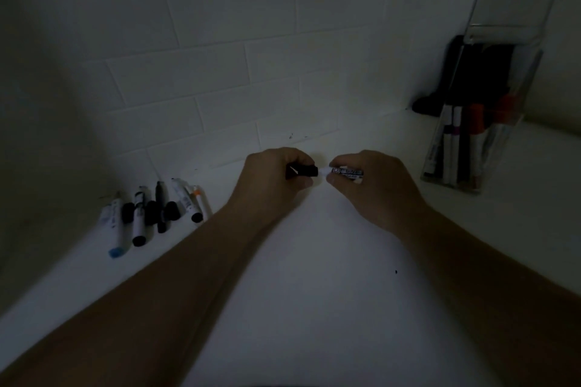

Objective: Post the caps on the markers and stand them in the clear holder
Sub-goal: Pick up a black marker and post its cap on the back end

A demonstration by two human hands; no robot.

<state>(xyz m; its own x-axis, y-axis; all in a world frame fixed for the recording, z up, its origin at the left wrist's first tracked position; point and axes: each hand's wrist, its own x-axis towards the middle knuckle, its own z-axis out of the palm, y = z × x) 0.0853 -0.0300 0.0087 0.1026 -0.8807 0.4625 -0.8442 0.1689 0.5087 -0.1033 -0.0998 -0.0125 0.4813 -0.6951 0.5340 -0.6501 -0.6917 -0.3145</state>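
White tile wall (201, 41) fills the upper half of the frame, dim and grey in the low light, and below it the white counter (314, 276) runs from the lower left up to the right edge. Your two forearms come in from the bottom corners and meet just above the middle of the frame.

At the right edge, against the wall, stands the clear holder (471, 122). You can see several markers upright inside it, with white barrels, purple bands and red caps showing through the front wall; a dark shape sits behind it, too dim to identify.

At middle left, a loose cluster of markers and caps (154, 210) lies on the counter close to the wall. One white marker at its near end has a blue cap, another an orange band, and a few separate black caps lie between the barrels.

Your left hand (270, 182) has its fingers curled round a black cap (303, 170), open end pointing right. Your right hand (377, 185) pinches a white marker (345, 171) with dark printing between thumb and fingertips. Cap and marker lie end to end in one line at the centre of the frame, the marker's tip at the cap's mouth; whether it is seated you cannot tell.
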